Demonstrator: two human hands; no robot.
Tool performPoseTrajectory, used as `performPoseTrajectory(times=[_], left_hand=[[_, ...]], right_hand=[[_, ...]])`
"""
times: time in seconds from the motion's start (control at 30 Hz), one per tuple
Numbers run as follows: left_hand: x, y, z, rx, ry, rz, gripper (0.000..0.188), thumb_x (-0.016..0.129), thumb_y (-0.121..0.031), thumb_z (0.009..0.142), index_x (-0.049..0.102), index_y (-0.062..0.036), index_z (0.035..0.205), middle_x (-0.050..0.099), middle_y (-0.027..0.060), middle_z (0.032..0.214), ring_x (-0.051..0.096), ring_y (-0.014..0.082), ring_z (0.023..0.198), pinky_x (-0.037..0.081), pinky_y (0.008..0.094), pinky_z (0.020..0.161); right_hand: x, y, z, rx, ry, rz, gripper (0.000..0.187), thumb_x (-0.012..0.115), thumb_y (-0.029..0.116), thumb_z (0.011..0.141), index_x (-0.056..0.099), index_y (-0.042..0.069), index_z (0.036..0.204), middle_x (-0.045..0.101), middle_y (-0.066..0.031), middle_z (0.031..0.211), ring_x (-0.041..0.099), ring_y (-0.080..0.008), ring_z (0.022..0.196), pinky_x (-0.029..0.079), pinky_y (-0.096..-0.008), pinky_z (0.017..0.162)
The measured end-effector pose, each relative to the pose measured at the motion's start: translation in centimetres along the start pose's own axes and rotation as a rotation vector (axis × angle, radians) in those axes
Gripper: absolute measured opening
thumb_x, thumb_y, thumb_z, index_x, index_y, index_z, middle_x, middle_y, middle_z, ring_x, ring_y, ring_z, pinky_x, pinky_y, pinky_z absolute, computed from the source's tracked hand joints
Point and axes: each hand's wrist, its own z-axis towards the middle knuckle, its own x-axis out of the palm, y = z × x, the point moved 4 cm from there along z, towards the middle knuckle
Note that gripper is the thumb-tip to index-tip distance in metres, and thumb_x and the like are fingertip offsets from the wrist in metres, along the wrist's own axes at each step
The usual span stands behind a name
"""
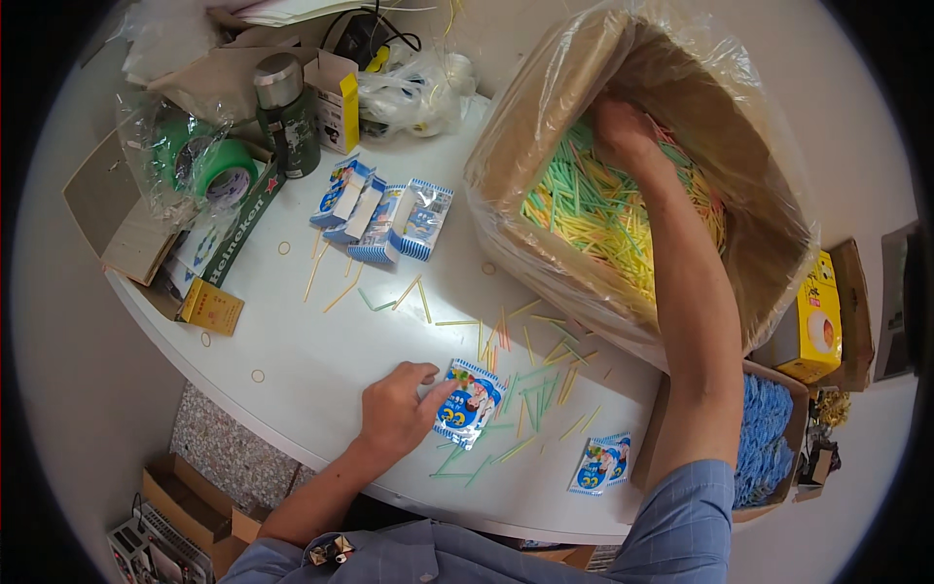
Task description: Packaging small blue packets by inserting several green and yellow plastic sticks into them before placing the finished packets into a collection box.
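My left hand is over the white table, its thumb on the left edge of a small blue-and-white printed packet. A second packet seems to lie under that one. My right hand reaches deep into a large plastic-lined cardboard box, down among a heap of thin sticks in green, yellow and orange. Its fingers are hidden in there. Loose sticks of the same kind are scattered on the table between my hands and the box. Near the front edge lies another pair of blue-and-white packets.
Bundled blue-and-white packets stand farther back. At the left are a carton with green tape rolls, a dark flask and a small yellow box. A box of blue packets sits right, below a yellow carton.
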Motion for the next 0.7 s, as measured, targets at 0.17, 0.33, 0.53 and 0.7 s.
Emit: performPoseTrajectory(times=[0.17, 0.33, 0.53, 0.7], left_hand=[[-2.3, 0.1, 0.3, 0.034, -0.156, -0.21, 0.016, 0.076, -0.007, 0.087, 0.069, 0.0026, 0.098, 0.067, 0.0078, 0.085, 0.054, 0.007, 0.063, 0.046, 0.0238, 0.056], [-4.7, -4.4, 1.0, -0.105, -0.098, -0.528, 0.027, 0.065, -0.017, 0.098, 0.067, 0.0029, 0.116, 0.069, 0.0066, 0.099, 0.058, 0.0082, 0.079, 0.049, 0.0229, 0.069], [-0.8, -10.3, -0.7, 0.121, 0.556, -0.78, 0.045, 0.05, -0.027, 0.106, 0.05, -0.0012, 0.143, 0.057, 0.014, 0.135, 0.066, 0.0153, 0.095, 0.056, 0.0261, 0.071], [1.5, -9.6, -4.1, -0.101, 0.889, -0.551, 0.038, 0.048, -0.026, 0.106, 0.061, -0.0004, 0.132, 0.068, 0.0103, 0.109, 0.067, 0.0119, 0.084, 0.056, 0.0249, 0.063]], right_hand=[[-6.3, -0.7, -6.9, 0.076, -0.153, 0.616, 0.02, 0.053, 0.022, 0.101, 0.058, 0.003, 0.103, 0.067, -0.0123, 0.082, 0.06, -0.0244, 0.072, 0.048, -0.035, 0.063], [-11.6, 6.6, -22.3, 0.302, 0.023, 1.569, 0.031, 0.054, 0.036, 0.102, 0.06, 0.007, 0.093, 0.058, -0.0028, 0.071, 0.051, -0.0103, 0.056, 0.039, -0.0257, 0.05], [-4.8, 20.3, -36.9, 0.487, 0.594, 2.243, 0.029, 0.056, 0.035, 0.102, 0.058, 0.006, 0.107, 0.06, -0.0059, 0.082, 0.058, -0.0162, 0.067, 0.046, -0.029, 0.054], [-1.9, 22.7, -42.0, 0.431, 0.634, 2.635, 0.029, 0.055, 0.033, 0.103, 0.058, 0.005, 0.111, 0.061, -0.0067, 0.085, 0.06, -0.0183, 0.077, 0.048, -0.0311, 0.065]])
